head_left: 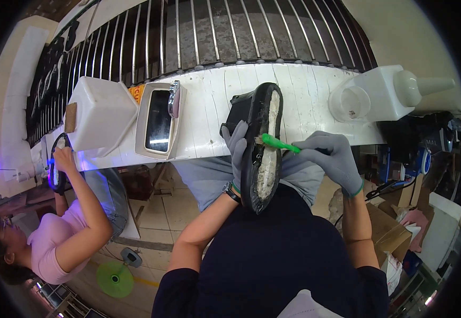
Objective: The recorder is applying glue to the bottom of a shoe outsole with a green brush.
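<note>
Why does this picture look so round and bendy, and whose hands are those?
It isn't a robot! A person wears a camera on their head, looking down. Its very wide lens bends straight edges. The gloved hands belong to that person. The left hand holds a black shoe with its whitish underside showing. The right hand pinches a green stick, its tip against the shoe; I can't see that tip clearly. On the white table are a tray with a dark, shiny middle, a big white container, a white bottle and a see-through cup. Another person sits at the left.
</note>
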### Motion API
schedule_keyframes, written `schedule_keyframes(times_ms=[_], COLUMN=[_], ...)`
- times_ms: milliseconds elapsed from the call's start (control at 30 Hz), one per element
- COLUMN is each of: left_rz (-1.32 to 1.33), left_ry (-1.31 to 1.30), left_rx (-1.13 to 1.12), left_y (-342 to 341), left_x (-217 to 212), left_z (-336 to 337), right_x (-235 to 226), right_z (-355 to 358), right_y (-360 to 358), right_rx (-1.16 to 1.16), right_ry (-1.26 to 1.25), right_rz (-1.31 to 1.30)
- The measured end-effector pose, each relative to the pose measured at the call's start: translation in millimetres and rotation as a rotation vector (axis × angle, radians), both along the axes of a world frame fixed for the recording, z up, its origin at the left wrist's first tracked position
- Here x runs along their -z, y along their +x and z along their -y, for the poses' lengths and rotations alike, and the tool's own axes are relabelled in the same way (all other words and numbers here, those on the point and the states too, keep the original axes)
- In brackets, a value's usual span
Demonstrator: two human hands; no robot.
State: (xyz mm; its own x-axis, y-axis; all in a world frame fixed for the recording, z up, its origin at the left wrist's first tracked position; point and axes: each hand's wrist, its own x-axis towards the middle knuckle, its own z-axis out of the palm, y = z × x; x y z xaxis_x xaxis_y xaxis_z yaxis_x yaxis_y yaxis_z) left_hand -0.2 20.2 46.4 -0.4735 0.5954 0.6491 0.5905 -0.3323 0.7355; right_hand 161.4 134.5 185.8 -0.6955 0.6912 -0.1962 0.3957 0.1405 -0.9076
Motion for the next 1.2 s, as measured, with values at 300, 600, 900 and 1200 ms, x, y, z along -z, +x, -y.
schedule_keyframes(times_ms=[300,600,900,1200], left_rz=[0.110,-0.009,-0.155,0.117], left_ry=[-0.052,-0.110,-0.134,-0.265], left_rx=[0.001,-0.030,0.059,0.384], left_y=[-4.4,-13.4,-35.2,-53.7], left_x=[-18.1,-30.9,-50.2,-98.9], left_z=[-0.1,-0.9,3.8,15.9], right_x=[20.0,-25.1,-38.6,-64.2], right_z=[-29.7,16.5,27.6,35.6], right_y=[-27.3,-16.5,-22.3,-25.7], right_rx=[0.225,0.012,-0.182,-0.221], right_ry=[0.146,0.173,0.316,0.394], right_rz=[0.036,-0.022,-0.141,-0.138])
